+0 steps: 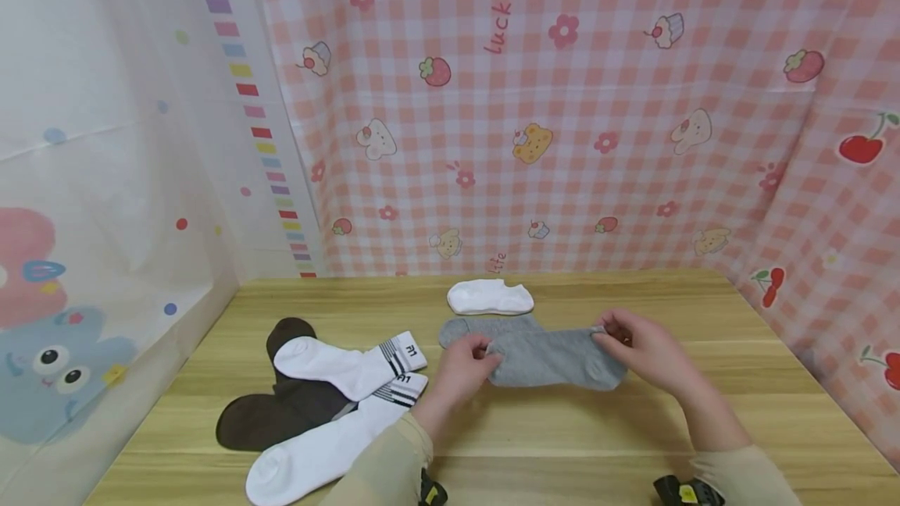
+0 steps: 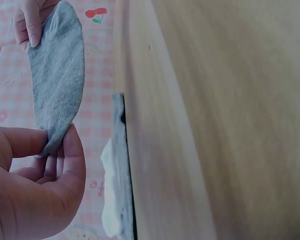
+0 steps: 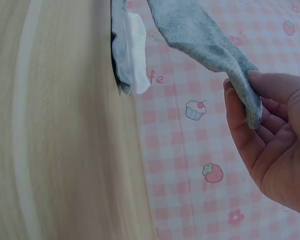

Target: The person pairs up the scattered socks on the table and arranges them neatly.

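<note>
A grey sock (image 1: 555,359) is stretched sideways between the two hands, raised off the table. My left hand (image 1: 464,372) pinches its left end between thumb and fingers, and my right hand (image 1: 650,350) pinches the upper right end. The left wrist view shows the held sock (image 2: 60,75) hanging flat from one hand to the other. Seen from the right wrist, the sock's end (image 3: 247,97) is gathered between thumb and fingertips. Behind it on the table lies a second grey sock (image 1: 457,329), partly hidden by the held one.
White low-cut socks (image 1: 491,300) lie at the back of the wooden table (image 1: 598,451). To the left, two white socks with striped cuffs, one upper (image 1: 316,360) and one lower (image 1: 302,455), overlap dark brown socks (image 1: 249,422). Patterned curtains (image 1: 534,100) hang behind and at both sides.
</note>
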Available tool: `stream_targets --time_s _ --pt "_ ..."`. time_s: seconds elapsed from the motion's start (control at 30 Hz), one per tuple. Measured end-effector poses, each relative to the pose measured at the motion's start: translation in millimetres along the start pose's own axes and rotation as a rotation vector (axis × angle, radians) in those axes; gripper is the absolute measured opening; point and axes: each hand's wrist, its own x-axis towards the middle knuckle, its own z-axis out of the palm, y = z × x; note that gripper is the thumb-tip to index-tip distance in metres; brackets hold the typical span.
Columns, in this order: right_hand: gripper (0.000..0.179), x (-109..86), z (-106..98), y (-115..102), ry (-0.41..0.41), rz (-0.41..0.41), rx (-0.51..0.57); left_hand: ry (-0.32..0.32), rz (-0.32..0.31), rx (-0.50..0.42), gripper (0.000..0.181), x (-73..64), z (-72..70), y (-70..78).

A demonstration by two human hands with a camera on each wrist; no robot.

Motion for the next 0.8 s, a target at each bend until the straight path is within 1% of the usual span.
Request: stream_targets --time_s 0.17,0.33,0.43,0.6,0.73,0.8 --pt "0.009 8.9 4.2 -2.5 0.033 0.019 -0.011 0.07 0.04 0.048 0.013 3.1 -6.6 -1.7" --pt "0.011 15.4 9.2 -4.8 0.073 0.041 -0.027 0.13 0.065 0.027 0.016 5.8 -13.1 -2.6" --pt "0.012 18.6 12.2 -5.2 0.101 0.036 -0.023 0.144 0.055 0.005 0.017 7.6 -17.5 -1.3" --pt "0.013 24.2 15.7 -6.3 0.132 0.03 -0.009 0.15 0.011 -0.021 0.016 10.8 -25.8 1.3" --pt "0.013 28.8 17.9 -9.0 0.139 0.027 -0.004 0.176 0.018 -0.019 0.014 12.5 -31.5 2.3" --pt "0.013 30.9 19.3 -10.5 0.144 0.024 0.001 0.188 0.03 -0.004 0.014 13.4 -33.8 2.0"
